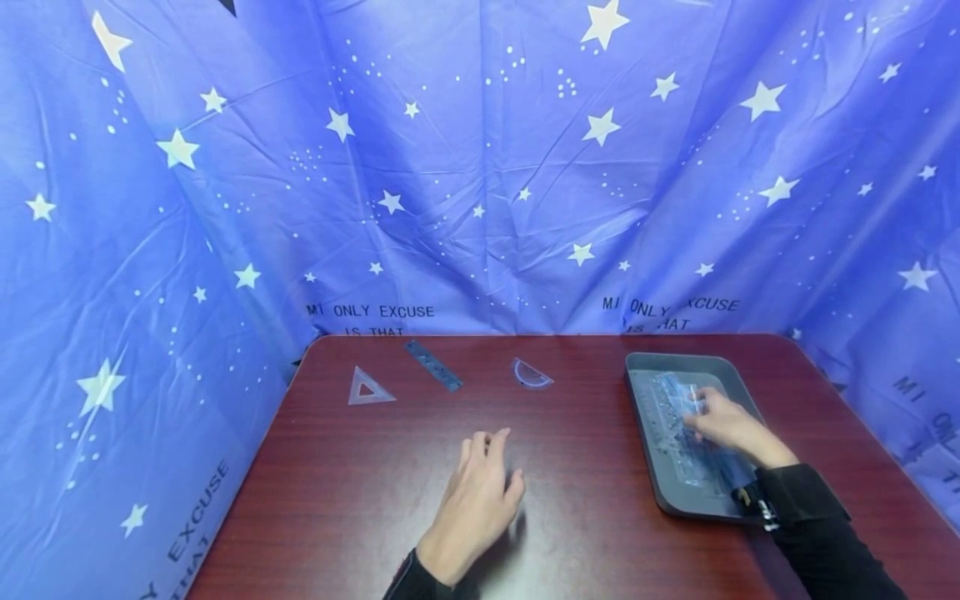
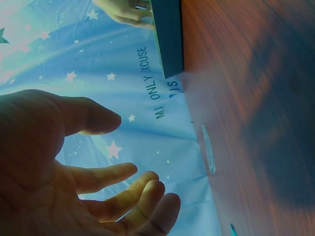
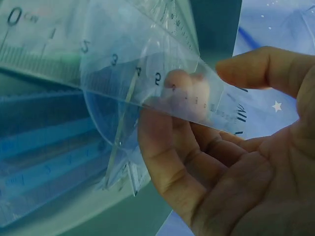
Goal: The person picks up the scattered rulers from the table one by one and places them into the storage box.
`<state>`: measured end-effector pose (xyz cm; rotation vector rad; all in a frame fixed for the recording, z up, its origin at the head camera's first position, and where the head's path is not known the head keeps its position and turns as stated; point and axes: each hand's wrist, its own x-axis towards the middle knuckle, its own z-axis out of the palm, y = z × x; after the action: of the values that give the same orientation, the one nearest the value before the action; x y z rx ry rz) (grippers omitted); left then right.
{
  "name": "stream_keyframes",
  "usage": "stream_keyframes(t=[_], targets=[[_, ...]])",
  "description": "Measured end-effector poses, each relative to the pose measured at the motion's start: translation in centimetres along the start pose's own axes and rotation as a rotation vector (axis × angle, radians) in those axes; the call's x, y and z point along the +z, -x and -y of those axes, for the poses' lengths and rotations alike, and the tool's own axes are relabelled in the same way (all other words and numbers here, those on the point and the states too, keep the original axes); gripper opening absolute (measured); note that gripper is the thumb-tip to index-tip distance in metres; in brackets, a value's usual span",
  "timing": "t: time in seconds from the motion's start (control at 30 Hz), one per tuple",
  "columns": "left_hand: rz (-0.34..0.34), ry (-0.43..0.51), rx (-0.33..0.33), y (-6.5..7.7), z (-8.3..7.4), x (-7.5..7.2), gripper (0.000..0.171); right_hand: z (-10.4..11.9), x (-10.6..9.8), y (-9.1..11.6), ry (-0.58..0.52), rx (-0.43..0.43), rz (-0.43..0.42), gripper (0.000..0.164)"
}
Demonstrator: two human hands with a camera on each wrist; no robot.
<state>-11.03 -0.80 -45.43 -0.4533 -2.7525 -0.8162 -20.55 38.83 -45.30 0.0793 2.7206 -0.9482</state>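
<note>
My right hand [image 1: 727, 429] reaches into a grey tray [image 1: 678, 505] on the right. Its thumb and fingers pinch the narrowing end of a clear set square [image 3: 113, 73] with a centimetre scale. The fingertips show through the plastic in the right wrist view. Close behind lie other clear pieces, one with a rounded edge, and blue-tinted rulers [image 3: 44, 157]. My left hand [image 1: 474, 500] hovers over the front middle of the table, fingers loosely bent and holding nothing. Its thumb stands apart from the fingers in the left wrist view.
Along the back of the reddish-brown table [image 1: 585, 467] lie a clear triangle [image 1: 356, 397], a bluish ruler [image 1: 433, 366] and a small protractor [image 1: 531, 384], spaced apart. A blue curtain [image 1: 450, 167] with white stars hangs behind the table and along its sides.
</note>
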Motion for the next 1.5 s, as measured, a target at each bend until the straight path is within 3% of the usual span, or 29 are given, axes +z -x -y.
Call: stream_keyframes(t=[0.4, 0.7, 0.87, 1.03, 1.27, 1.5], targets=[[0.010, -0.007, -0.011, 0.0, 0.3, 0.0, 0.056, -0.2, -0.5, 0.0, 0.010, 0.023, 0.025, 0.075], [0.009, -0.013, -0.012, -0.4, 1.4, 0.0, 0.055, 0.1, -1.1, 0.4, 0.137, 0.009, -0.008, 0.069], [0.037, 0.004, -0.065, -1.0, 2.6, 0.0, 0.054, 1.6, -1.3, 1.2, 0.217, -0.063, -0.034, 0.065], [0.079, -0.009, -0.164, -2.1, 4.7, -0.1, 0.056, 3.6, -1.0, 2.4, 0.234, -0.172, -0.058, 0.058], [0.175, -0.033, -0.308, -4.2, 8.7, -1.4, 0.059, 5.8, 0.0, 4.7, 0.201, -0.271, -0.058, 0.046], [0.183, -0.046, -0.399, -5.9, 12.6, -2.3, 0.055, 7.2, 1.9, 7.3, 0.187, -0.350, -0.109, 0.040]])
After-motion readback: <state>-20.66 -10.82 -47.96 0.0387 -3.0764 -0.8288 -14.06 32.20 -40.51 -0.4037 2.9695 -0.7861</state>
